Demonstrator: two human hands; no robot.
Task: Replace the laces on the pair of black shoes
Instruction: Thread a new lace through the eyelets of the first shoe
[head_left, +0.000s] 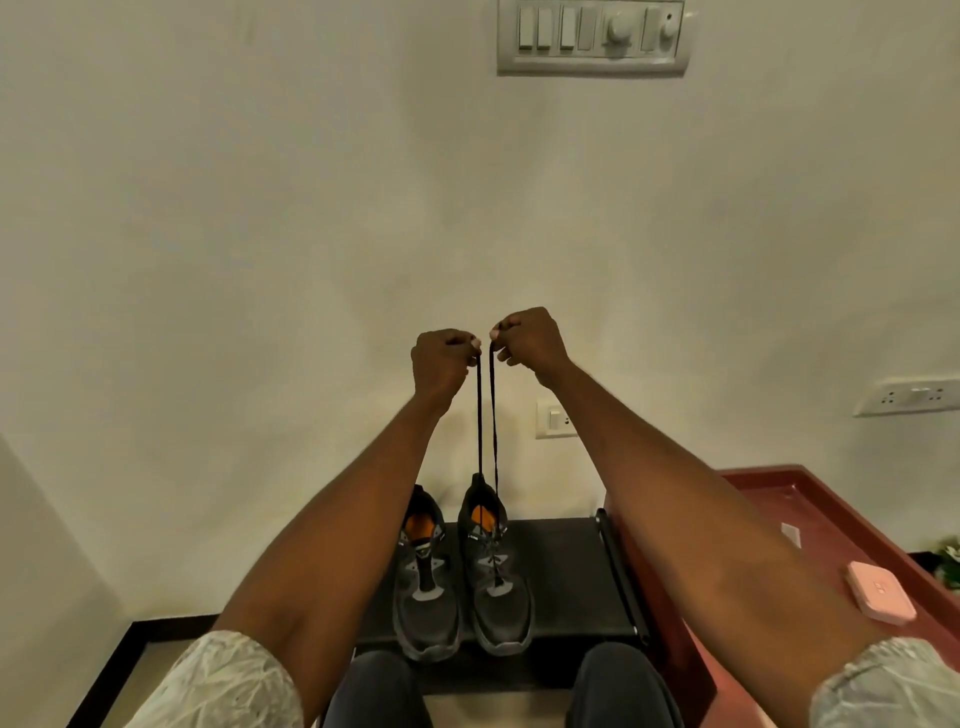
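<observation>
A red counter (810, 499) runs along the right, with a pink case (879, 597) lying on it partly behind the right forearm. On the wall (260, 234) are a switch panel (592, 36) at top, a small switch (555, 419) between the arms, and a socket strip (906, 396) at right. The 2 black shoes sit side by side, toes toward the camera, on a dark rack (561, 571); the left forearm covers the outer edge of the left shoe (425, 597).

Both arms reach straight out and up. The left hand (441, 364) and right hand (527, 343) are fisted close together, nearly touching, each pinching 1 end of the black lace (479, 415). The 2 strands hang taut down to the right shoe (498, 592), where the lace is threaded. The left shoe shows no lace.

No readable writing shows.
</observation>
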